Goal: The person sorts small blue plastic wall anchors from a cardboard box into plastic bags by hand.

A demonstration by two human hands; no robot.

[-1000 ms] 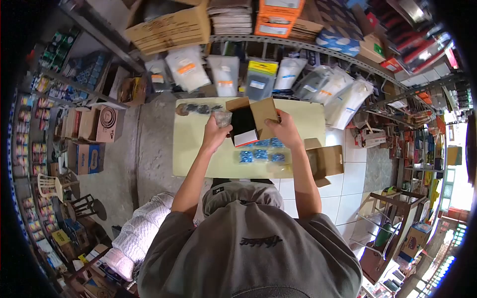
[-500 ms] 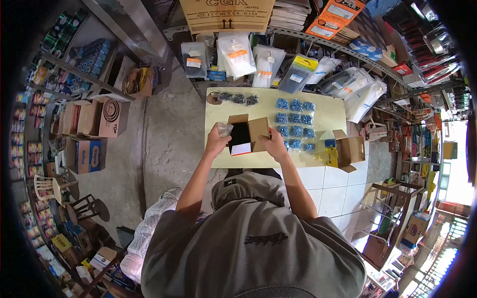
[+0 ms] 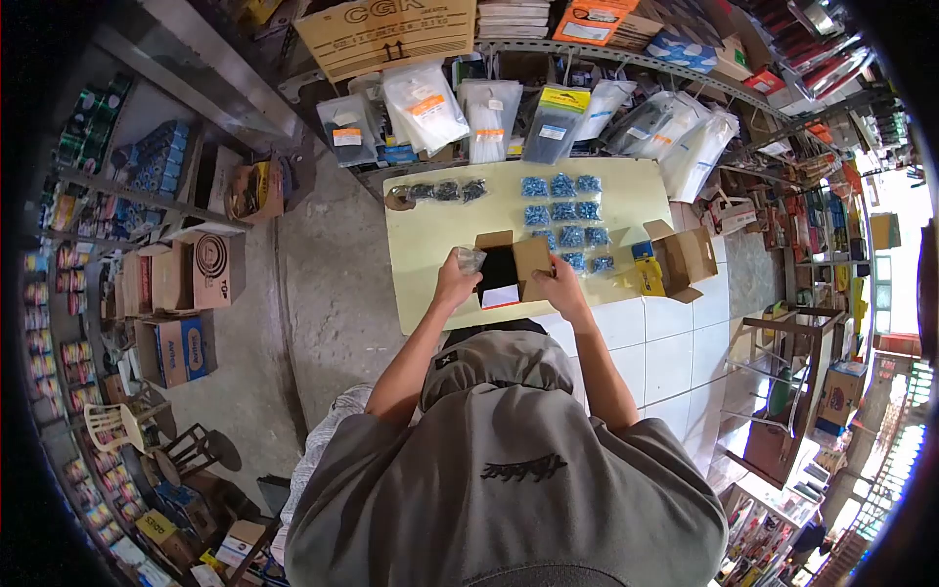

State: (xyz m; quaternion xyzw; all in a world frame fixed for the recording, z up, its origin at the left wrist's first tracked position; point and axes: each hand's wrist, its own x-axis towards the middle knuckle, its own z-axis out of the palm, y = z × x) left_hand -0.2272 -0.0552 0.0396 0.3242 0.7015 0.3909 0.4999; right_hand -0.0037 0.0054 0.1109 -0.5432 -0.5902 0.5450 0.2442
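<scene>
My left hand (image 3: 457, 280) is closed on a small clear plastic bag (image 3: 470, 260) beside the left side of an open cardboard box (image 3: 502, 295). The box's inside looks dark, and its flaps stand up. At its right, my right hand (image 3: 560, 285) pinches the raised brown flap (image 3: 533, 264). Rows of small bags with blue pieces (image 3: 563, 209) lie on the pale yellow table (image 3: 430, 235), partly behind my right hand. Several bags of dark pieces (image 3: 447, 191) sit in a row at the table's back left, by a roll of brown tape (image 3: 399, 199).
An open yellow and brown carton (image 3: 677, 261) stands at the table's right end. Packs of plastic bags (image 3: 424, 106) hang from the shelf behind the table. Shelves with boxes line both sides, and chairs (image 3: 110, 427) stand at the lower left.
The camera view has shifted and turned slightly. Both hands and the box appear a little further right against the table, with the small bag and the flap still held.
</scene>
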